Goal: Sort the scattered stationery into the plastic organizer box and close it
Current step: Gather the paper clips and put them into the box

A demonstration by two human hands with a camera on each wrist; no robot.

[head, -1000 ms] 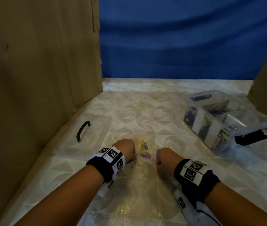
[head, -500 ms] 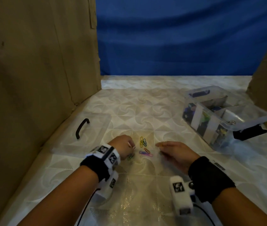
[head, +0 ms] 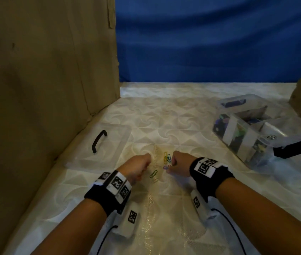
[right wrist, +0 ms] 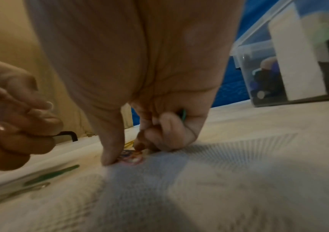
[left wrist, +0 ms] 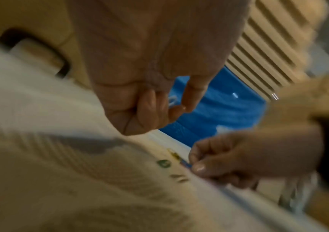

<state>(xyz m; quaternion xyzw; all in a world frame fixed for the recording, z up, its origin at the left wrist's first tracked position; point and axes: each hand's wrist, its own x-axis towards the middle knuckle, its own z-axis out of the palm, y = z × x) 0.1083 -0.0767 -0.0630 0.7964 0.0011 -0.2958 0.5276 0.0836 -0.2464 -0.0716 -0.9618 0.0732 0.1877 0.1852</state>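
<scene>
Several coloured paper clips lie between my hands: a yellow one (head: pixel 165 156), a blue one (head: pixel 168 157), a green one (head: pixel 153 173) and a purple one (head: pixel 165 167). My left hand (head: pixel 138 167) hovers left of them with its fingers curled, and it pinches a white clip (left wrist: pixel 172 100). My right hand (head: pixel 179 162) is down on the cloth. Its thumb (right wrist: pixel 109 155) and a finger pinch the purple clip (right wrist: pixel 129 157), and a green clip (right wrist: pixel 183 116) is tucked in its curled fingers. The clear organizer box (head: pixel 228 132) stands open at the right, its compartments partly filled.
The clear lid (head: pixel 116 137) with a black handle (head: pixel 99 142) lies flat to the left of my hands. Cardboard walls (head: pixel 45 89) rise on the left and far right, with a blue cloth behind. A black latch (head: pixel 293 149) sticks out from the box.
My right hand has turned from flat and open to knuckles-up and closed onto the clips. My left hand has drawn back a little, and the green clip now shows.
</scene>
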